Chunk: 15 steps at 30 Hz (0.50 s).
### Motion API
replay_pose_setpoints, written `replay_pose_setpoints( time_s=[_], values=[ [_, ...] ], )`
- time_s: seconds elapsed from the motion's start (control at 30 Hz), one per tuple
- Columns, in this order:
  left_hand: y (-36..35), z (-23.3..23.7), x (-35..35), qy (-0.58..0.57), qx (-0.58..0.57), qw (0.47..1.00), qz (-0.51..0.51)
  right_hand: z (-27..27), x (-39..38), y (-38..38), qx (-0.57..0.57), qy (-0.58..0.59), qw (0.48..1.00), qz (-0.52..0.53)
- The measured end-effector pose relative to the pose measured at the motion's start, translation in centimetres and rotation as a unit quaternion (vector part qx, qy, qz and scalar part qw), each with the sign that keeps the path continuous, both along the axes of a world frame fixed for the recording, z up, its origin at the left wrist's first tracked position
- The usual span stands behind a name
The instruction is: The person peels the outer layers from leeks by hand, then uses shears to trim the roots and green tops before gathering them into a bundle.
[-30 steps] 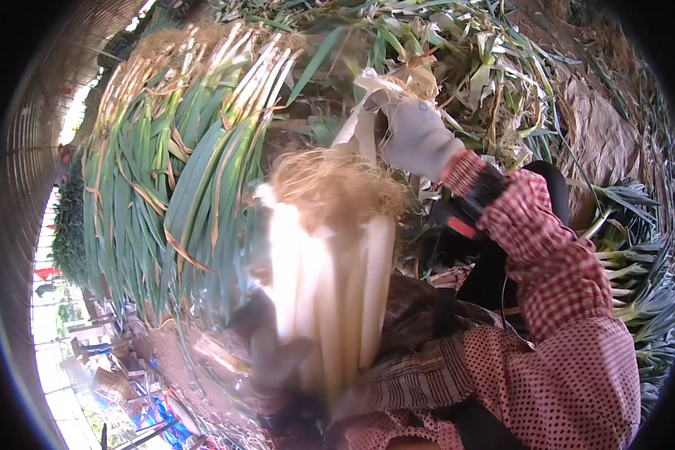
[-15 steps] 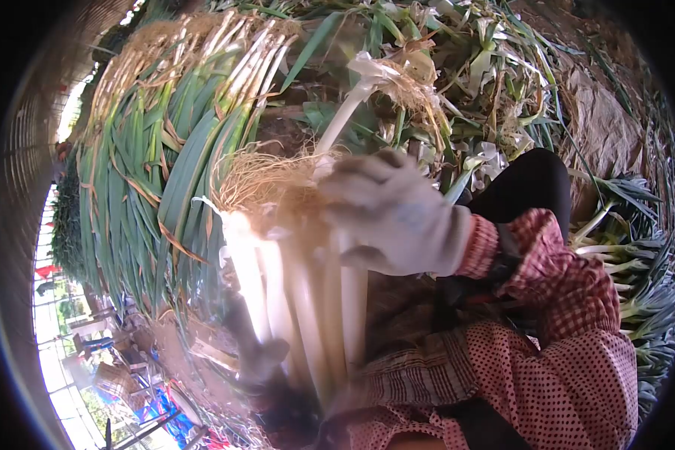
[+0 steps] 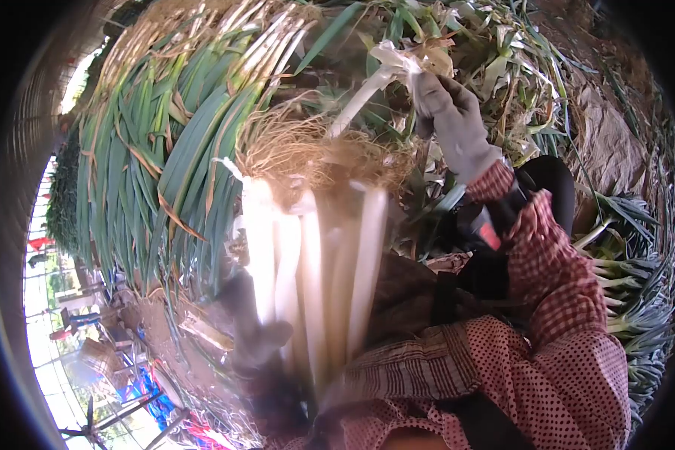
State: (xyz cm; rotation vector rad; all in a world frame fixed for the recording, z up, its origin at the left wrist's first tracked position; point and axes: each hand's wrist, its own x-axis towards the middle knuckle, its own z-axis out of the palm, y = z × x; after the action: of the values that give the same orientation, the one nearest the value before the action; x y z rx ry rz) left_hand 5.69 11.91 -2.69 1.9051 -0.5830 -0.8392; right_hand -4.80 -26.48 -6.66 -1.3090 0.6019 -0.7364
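My left hand [image 3: 259,341], in a dark glove and blurred, grips a bunch of white leek stalks [image 3: 315,262] held upright close to the camera, their tan roots [image 3: 307,154] pointing up. My right hand [image 3: 454,124], in a grey glove with a red checked sleeve, is stretched forward and closed on the root end of a single leek [image 3: 367,90] that lies slanted on the heap ahead.
A large stack of green-leaved leeks [image 3: 165,150] fills the left side. Loose leaves and trimmings [image 3: 502,67] cover the ground ahead. More leeks [image 3: 637,277] lie at the right. A woven wall [image 3: 22,135] curves along the far left.
My right hand left the top of the held bunch and reached up and forward to the single leek on the heap. The bunch stayed upright in my left hand.
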Motion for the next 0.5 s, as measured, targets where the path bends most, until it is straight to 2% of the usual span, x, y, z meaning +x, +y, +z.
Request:
replay_pose_setpoints(
  time_s=[0.03,0.07,0.1,0.13,0.17,0.23,0.3,0.4,0.5],
  values=[
    [-0.8,0.2,-0.1,-0.001,-0.023,1.0,0.0,0.7,0.2,0.4,-0.174,-0.008,0.982,0.073],
    [-0.8,0.0,-0.1,0.01,-0.027,1.0,-0.003,1.3,0.2,1.7,-0.339,-0.014,0.929,0.147],
    [-0.7,-0.2,-0.1,0.02,-0.031,0.999,-0.006,2.0,0.0,3.7,-0.489,-0.022,0.845,0.218],
    [-0.7,-0.4,-0.1,0.031,-0.034,0.999,-0.009,4.0,0.4,6.6,-0.492,0.068,0.794,0.351],
    [-1.2,0.2,0.1,0.061,-0.026,0.997,-0.032,2.4,0.7,8.5,-0.589,0.067,0.747,0.303],
    [-1.6,0.7,0.3,0.05,-0.014,0.997,-0.054,2.5,1.2,9.8,-0.638,0.141,0.671,0.35],
    [-1.6,0.9,0.6,0.022,0.016,0.997,-0.07,3.8,1.3,9.2,-0.528,0.293,0.594,0.531],
    [-1.2,0.4,0.7,0.035,0.031,0.997,-0.068,3.8,-0.7,7.6,-0.441,0.295,0.618,0.58],
    [-2.0,0.5,0.2,0.1,-0.034,0.992,-0.073,1.6,-2.1,7.2,-0.444,0.291,0.647,0.547]
  ],
)
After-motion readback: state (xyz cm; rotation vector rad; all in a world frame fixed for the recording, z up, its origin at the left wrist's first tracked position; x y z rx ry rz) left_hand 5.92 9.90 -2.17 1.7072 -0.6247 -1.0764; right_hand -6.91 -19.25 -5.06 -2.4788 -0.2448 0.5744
